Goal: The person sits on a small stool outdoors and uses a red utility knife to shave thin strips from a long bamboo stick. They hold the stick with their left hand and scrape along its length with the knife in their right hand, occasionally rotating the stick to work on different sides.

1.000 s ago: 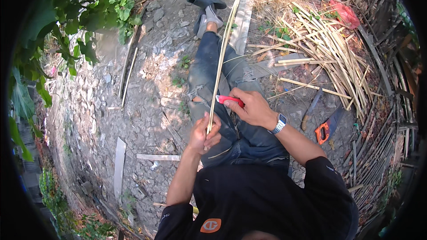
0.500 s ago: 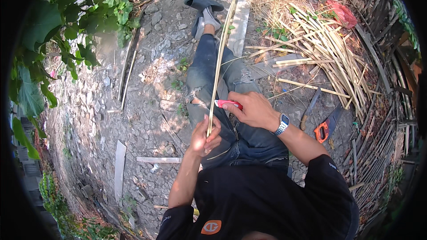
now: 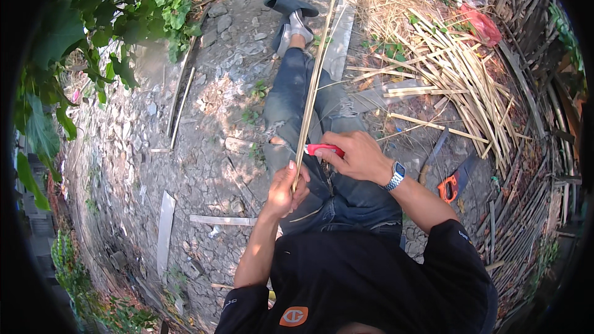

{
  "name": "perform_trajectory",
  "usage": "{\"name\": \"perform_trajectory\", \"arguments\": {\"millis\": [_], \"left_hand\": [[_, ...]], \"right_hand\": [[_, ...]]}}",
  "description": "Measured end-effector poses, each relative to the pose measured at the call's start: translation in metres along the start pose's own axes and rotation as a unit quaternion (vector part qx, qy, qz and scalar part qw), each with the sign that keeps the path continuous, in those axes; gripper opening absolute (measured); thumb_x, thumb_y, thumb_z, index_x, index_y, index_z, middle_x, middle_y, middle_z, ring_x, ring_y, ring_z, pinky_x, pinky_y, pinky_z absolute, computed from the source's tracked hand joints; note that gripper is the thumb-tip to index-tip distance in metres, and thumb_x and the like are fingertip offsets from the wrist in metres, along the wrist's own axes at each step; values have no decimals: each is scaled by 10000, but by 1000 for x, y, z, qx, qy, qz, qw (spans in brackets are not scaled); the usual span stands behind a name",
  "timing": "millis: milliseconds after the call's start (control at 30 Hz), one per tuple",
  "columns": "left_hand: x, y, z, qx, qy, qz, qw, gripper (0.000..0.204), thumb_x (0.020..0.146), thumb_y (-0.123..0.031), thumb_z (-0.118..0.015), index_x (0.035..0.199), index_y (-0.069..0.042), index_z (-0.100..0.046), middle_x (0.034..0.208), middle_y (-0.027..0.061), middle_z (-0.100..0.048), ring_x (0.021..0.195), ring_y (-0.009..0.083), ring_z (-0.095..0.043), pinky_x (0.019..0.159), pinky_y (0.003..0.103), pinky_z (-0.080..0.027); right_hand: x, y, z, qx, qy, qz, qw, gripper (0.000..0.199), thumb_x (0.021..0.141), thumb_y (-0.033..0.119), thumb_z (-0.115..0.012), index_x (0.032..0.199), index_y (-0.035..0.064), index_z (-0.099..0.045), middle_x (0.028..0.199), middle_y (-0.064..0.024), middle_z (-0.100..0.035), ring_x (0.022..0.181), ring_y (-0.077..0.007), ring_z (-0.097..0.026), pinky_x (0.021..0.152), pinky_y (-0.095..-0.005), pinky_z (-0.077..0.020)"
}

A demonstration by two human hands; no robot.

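Note:
My left hand is closed around the near end of a long, thin bamboo strip, which runs away from me over my legs to the far edge of the view. In my right hand is a red utility knife, gripped by its handle. The knife's front end meets the strip a little beyond my left hand. My fingers partly cover the handle, and the blade is too small to make out clearly.
On the right lies a heap of split bamboo strips. A handsaw with an orange handle and a long-bladed knife rest on the ground nearer me. A plank lies beyond my legs; leafy branches hang at the left.
Both hands have shifted slightly to the right in the picture, along with the strip and the surroundings. The red knife still touches the strip, and both grips look the same.

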State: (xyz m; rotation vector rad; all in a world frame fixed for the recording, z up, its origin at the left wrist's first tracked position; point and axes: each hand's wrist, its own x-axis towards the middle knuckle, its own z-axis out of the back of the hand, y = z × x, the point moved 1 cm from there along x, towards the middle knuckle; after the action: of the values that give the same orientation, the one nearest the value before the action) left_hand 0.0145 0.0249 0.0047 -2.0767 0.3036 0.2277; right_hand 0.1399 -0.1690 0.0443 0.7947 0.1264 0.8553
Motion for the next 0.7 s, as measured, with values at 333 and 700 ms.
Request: {"name": "perform_trajectory", "arguments": {"millis": [333, 700], "left_hand": [[0, 1, -2, -37, 40, -4, 999, 582, 1098, -534, -306, 739, -92, -427, 484, 17, -352, 370, 123, -293, 373, 267, -285], [1, 0, 2, -73, 62, -2, 995, 596, 1101, -522, -286, 746, -75, -458, 481, 6, -359, 358, 123, -312, 363, 271, -294]], "right_hand": [[-1, 2, -7, 31, -42, 61, 997, 278, 946, 359, -703, 925, 86, -656, 686, -122, -634, 602, -351, -629, 536, -446, -449], [-1, 19, 6, -19, -20, 6, 1000, 297, 950, 368, -683, 909, 83, -606, 702, -141, -645, 632, -394, -640, 558, -492, -470]]}}
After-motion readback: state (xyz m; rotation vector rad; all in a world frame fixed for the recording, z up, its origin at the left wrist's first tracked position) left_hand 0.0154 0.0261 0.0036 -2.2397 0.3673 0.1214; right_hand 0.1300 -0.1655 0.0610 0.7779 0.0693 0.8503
